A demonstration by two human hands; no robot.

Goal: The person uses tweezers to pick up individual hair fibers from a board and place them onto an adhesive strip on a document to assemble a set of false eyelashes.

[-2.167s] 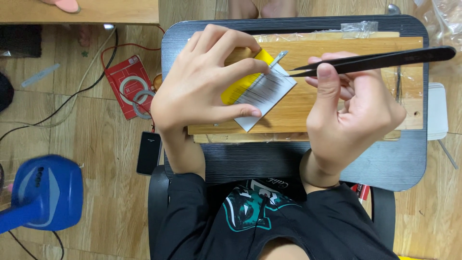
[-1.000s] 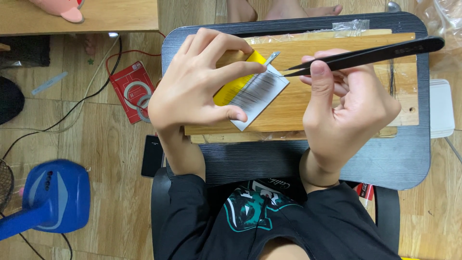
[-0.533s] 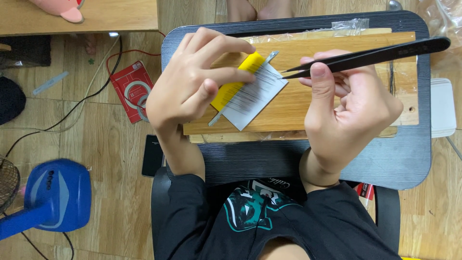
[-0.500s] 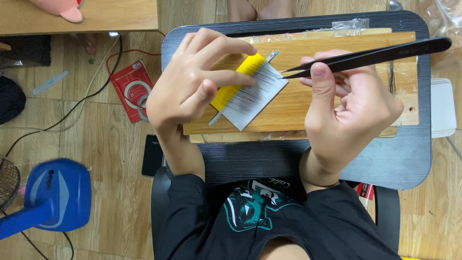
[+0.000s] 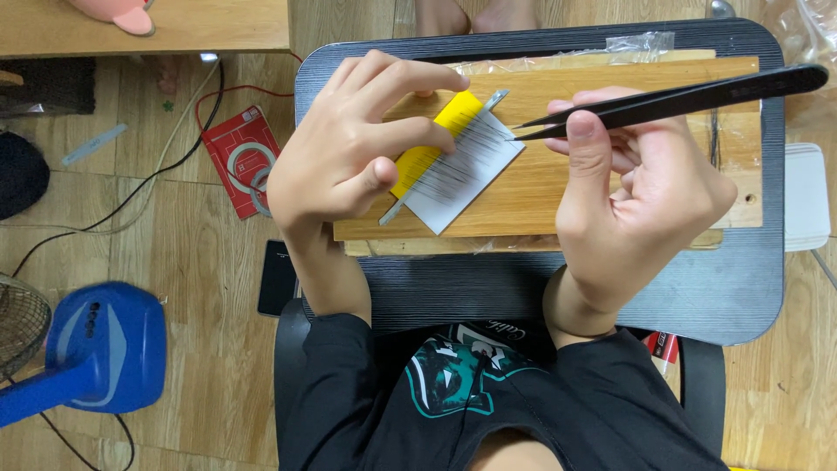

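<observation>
Left hand: We see our left hand (image 5: 353, 144) pressing down on a small card (image 5: 453, 161). The fingers are spread and bent, and the thumb sits on the card's yellow part.

Card: It is yellow on one side and white on the other, with thin dark lines running across the white part. It lies tilted on the wooden board (image 5: 558, 187), near the board's left end. A thin grey strip (image 5: 494, 98) pokes out at the card's top corner.

Right hand: Our right hand (image 5: 641, 187) grips a pair of black tweezers (image 5: 671, 100). The thumb points up along them and the other fingers curl round behind.

Tweezers: They are long and thin. Their sharp tips point left and sit just at the right edge of the card. We cannot tell if the tips pinch anything.

Board: It rests on a dark tray (image 5: 724, 288) that lies across our lap. Some clear plastic wrap (image 5: 641, 42) sits at the board's top edge.

Floor: To the left we see a blue fan (image 5: 96, 349), a red packet (image 5: 240, 157), a black phone (image 5: 277, 279) and some cables (image 5: 131, 196) on the wooden floor (image 5: 192, 262).

Body: We wear a black shirt (image 5: 471, 401) with a green picture on it.
</observation>
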